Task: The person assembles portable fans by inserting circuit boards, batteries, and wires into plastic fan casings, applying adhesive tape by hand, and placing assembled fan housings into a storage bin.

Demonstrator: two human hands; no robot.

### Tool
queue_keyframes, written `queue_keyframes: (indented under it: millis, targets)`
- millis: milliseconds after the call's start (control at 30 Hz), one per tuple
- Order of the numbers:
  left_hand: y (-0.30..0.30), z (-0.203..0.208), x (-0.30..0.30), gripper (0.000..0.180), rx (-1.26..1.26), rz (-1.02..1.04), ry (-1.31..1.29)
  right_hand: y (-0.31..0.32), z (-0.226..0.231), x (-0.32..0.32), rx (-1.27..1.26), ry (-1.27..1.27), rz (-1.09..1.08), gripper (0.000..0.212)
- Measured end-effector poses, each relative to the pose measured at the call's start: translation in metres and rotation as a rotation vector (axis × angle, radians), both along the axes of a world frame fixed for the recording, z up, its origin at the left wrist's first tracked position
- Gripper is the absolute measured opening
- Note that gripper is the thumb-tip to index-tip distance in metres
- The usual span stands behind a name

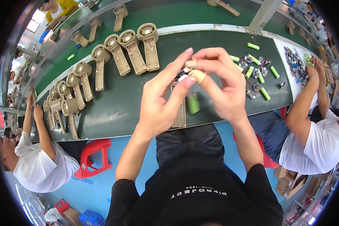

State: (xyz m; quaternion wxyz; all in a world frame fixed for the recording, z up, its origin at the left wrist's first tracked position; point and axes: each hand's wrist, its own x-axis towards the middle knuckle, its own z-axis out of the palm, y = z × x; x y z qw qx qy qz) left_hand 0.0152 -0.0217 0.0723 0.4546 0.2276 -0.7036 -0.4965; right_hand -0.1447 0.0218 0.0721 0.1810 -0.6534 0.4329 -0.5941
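Note:
Both hands meet over the bench and pinch a small black and white circuit board (182, 74) between their fingertips. My left hand (162, 98) grips it from the left, thumb and forefinger closed on its edge. My right hand (226, 87), with pale finger cots on the thumb and forefinger, closes on it from the other side; its fingers partly hide the board. Below hangs a green cylindrical battery (193, 104), blurred and seemingly attached to the board. Beneath my hands, a beige handheld fan housing (180, 115) lies on the bench, mostly covered by the left hand.
Beige fan housings (133, 51) stand in a curved row on the green bench (113, 101), left and ahead. Green batteries with small boards (258, 73) lie scattered to the right. A white tray (284, 56) holds more boards. Co-workers (45, 162) sit on both sides.

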Motion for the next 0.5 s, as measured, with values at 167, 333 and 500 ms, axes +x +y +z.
queue_keyframes:
  millis: [167, 333, 500]
  targets:
    - [0.013, 0.002, 0.044, 0.022, 0.213, 0.135, -0.183, 0.024, -0.023, 0.005, 0.294, -0.23, -0.018, 0.019]
    - [0.021, -0.026, 0.041, 0.015, -0.385, 0.186, -0.745, 0.03, -0.062, 0.007, 0.398, -0.152, 0.014, 0.016]
    - [0.028, -0.036, 0.032, 0.014, -0.332, 0.21, -0.78, 0.023, -0.062, 0.016, 0.467, -0.129, 0.065, 0.017]
